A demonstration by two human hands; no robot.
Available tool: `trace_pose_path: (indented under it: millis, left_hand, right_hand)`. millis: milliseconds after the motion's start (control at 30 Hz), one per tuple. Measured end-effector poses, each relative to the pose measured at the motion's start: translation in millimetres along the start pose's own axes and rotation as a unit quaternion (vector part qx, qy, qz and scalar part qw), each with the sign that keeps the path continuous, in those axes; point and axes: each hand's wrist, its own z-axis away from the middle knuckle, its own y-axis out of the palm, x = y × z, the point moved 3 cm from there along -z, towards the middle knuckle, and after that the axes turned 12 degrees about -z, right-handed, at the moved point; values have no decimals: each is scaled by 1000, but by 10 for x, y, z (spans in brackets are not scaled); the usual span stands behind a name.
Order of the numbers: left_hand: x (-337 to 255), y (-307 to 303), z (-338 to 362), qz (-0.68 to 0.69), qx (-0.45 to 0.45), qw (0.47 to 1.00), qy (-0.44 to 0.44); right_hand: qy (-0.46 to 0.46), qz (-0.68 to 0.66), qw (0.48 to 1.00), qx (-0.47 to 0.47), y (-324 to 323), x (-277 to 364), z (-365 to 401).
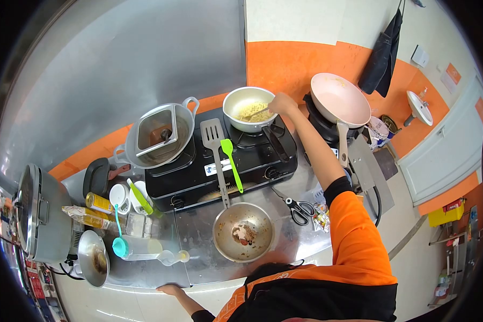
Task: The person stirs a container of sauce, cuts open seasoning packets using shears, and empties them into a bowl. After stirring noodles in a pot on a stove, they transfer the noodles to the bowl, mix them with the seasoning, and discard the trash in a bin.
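In the pot (238, 99) on the stove (161, 185), pale food (250, 110) is apparently being stirred, light control seemingly needed; the utensil (261, 111) is pinched by the right hand (283, 104). The left hand's (169, 289) fingers cannot be judged.

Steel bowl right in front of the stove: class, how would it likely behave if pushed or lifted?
The bowl would probably slide easily, since the counter beneath looks smooth. Its thin-looking rim suggests it is light for its size. If it tilts, the brown food inside may shift.

Kitchen, with gas stove (198, 185) and pans (243, 232)
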Motion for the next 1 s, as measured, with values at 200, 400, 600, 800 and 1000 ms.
trace_pose_path:
  millis: [200, 400, 600, 800, 1000]
  left_hand:
    - [48, -22, -61, -19, -18, 1000, -6]
    - [118, -25, -194, -18, -22, 1000, 11]
    - [133, -17, -201, -26, -26, 999, 12]
    - [157, -22, -229, -26, -31, 999, 5]
    - [212, -30, -318, -27, -16, 1000, 0]
  right_hand:
    - [93, 37, 994, -52, -373, 254, 266]
    - [114, 65, 987, -94, -437, 223, 372]
    - [146, -309, 939, 35, -102, -261, 37]
    - [158, -484, 859, 58, -239, -133, 108]
    - [-6, -50, 990, -133, -425, 147, 94]
